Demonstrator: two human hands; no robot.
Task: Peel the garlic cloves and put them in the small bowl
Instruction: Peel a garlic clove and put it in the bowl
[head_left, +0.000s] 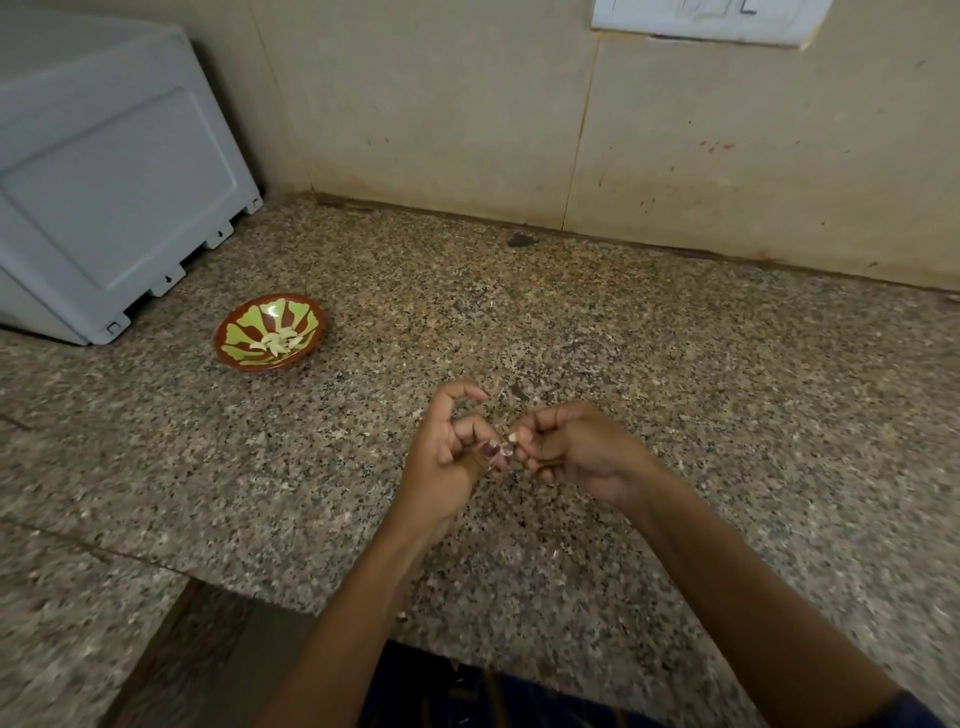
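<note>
Mid-peel. Left hand (449, 447) and right hand (563, 447) pinched one small pale garlic clove (506, 451) between fingertips above the speckled granite counter (675, 364). Round red-and-green patterned small bowl (270, 332), holding peeled cloves, sat at ten o'clock. Next likely: strip remaining skin, carry over.

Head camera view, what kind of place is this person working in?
Most likely a home kitchen: a speckled granite counter against a tiled wall, a small bowl holding peeled garlic cloves, and a grey appliance at the back.
</note>
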